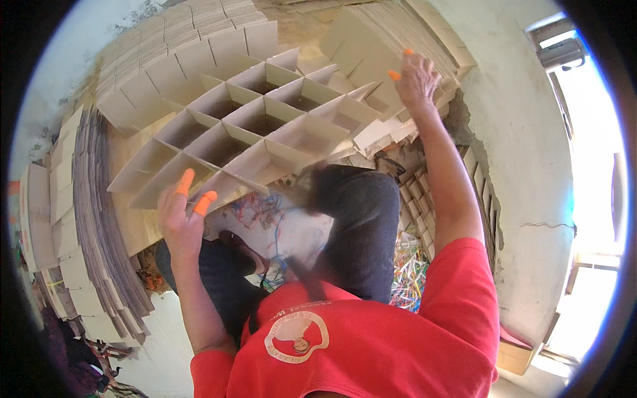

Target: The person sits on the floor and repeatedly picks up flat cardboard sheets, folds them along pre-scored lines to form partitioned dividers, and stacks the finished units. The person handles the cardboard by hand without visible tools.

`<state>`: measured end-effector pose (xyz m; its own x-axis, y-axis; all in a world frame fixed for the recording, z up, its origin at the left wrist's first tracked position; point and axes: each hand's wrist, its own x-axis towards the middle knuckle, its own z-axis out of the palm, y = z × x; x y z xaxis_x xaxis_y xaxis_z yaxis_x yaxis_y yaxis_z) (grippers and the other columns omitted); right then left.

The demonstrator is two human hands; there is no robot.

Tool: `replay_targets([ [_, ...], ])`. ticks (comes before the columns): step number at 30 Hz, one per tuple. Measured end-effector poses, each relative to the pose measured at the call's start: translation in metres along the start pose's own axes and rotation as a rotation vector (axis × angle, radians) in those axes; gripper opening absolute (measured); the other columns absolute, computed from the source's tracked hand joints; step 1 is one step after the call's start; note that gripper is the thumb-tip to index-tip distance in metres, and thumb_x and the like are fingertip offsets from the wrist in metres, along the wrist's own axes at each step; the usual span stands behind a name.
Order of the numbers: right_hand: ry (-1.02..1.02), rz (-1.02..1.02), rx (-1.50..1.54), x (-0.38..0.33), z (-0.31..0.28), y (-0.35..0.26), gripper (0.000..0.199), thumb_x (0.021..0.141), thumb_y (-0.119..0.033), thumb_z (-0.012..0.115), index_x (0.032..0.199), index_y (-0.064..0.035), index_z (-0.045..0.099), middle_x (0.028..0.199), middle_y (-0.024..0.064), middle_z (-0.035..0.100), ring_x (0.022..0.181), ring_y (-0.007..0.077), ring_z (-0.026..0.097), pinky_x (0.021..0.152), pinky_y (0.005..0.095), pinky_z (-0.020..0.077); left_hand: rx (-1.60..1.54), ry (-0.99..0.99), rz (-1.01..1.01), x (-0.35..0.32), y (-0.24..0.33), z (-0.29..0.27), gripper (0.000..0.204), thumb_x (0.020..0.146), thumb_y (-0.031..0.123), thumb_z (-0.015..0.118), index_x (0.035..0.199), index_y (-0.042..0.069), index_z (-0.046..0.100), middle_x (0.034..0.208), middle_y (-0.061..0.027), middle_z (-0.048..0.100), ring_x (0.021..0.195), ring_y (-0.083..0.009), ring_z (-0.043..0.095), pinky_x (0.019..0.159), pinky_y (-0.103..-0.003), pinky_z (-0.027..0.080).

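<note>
A grid of interlocked grey cardboard dividers (264, 105) lies in front of me, forming several open cells. My left hand (182, 222) is at its near left corner. Orange finger cots cover the thumb and a finger, which are spread apart with nothing seen between them. Farther off on the right, my right hand (418, 83) reaches over to a stack of flat cardboard strips (361, 56). It also wears orange cots on the thumb and a finger, and these are apart. No strip shows in its grasp, though the fingertips are close to the stack.
Another long stack of slotted cardboard strips (179, 63) stands at the back left. More cardboard is piled (86, 219) at the far left. Coloured straps (408, 272) lie tangled on the floor. A pale wall (524, 166) rises on the right, with folded grids (428, 199) beside it.
</note>
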<state>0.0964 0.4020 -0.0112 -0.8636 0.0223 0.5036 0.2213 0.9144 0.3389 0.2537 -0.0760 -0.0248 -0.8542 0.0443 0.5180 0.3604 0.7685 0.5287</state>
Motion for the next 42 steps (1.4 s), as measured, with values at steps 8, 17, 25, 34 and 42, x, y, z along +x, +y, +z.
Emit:
replay_targets([
  [8, -0.183, 0.149, 0.304, 0.021, 0.022, 0.049, 0.028, 0.084, -0.01, 0.061, 0.111, -0.0053, 0.054, 0.098, 0.0235, 0.065, 0.096, 0.042, 0.063, 0.078, 0.0496, 0.0497, 0.067, -0.065, -0.079, -0.012, -0.017, -0.012, 0.049, 0.066, 0.013, 0.085, 0.111, 0.002, 0.068, 0.092, -0.0135, 0.067, 0.083, -0.0297, 0.059, 0.072, -0.039, 0.048],
  [17, 0.385, 0.069, 0.674, 0.021, -0.121, -0.037, 0.032, 0.085, -0.013, 0.071, 0.113, -0.0049, 0.058, 0.097, 0.0215, 0.068, 0.083, 0.0378, 0.068, 0.064, 0.0421, 0.0514, 0.118, -0.019, -0.171, -0.03, -0.028, -0.035, 0.046, 0.068, 0.017, 0.085, 0.109, 0.004, 0.069, 0.096, -0.0134, 0.068, 0.09, -0.0307, 0.062, 0.08, -0.04, 0.049],
  [25, 0.07, -0.374, 1.378, -0.044, -0.244, -0.16, 0.057, 0.083, -0.002, 0.073, 0.137, -0.004, 0.052, 0.101, 0.0058, 0.07, 0.078, 0.0101, 0.063, 0.072, 0.025, 0.0531, -0.009, -0.027, -0.332, -0.044, -0.039, -0.048, 0.033, 0.075, 0.013, 0.079, 0.105, 0.004, 0.072, 0.093, -0.014, 0.07, 0.085, -0.0277, 0.065, 0.078, -0.036, 0.05],
  [34, -0.159, -0.559, 1.39, -0.07, -0.254, -0.214, 0.057, 0.085, 0.0, 0.069, 0.138, -0.003, 0.05, 0.128, 0.0176, 0.062, 0.092, 0.0156, 0.068, 0.083, 0.0254, 0.0512, -0.28, 0.004, -0.381, -0.051, -0.048, -0.035, 0.018, 0.076, 0.003, 0.076, 0.092, -0.002, 0.07, 0.093, -0.0177, 0.071, 0.081, -0.0242, 0.067, 0.072, -0.032, 0.051],
  [42, -0.294, -0.612, 1.343, -0.073, -0.258, -0.227, 0.05, 0.087, -0.001, 0.066, 0.136, -0.0042, 0.052, 0.121, 0.0222, 0.063, 0.075, 0.024, 0.068, 0.072, 0.0273, 0.053, -0.234, 0.044, -0.355, -0.047, -0.047, -0.035, 0.017, 0.075, 0.003, 0.076, 0.09, 0.0, 0.071, 0.083, -0.0174, 0.068, 0.072, -0.0255, 0.064, 0.064, -0.035, 0.049],
])
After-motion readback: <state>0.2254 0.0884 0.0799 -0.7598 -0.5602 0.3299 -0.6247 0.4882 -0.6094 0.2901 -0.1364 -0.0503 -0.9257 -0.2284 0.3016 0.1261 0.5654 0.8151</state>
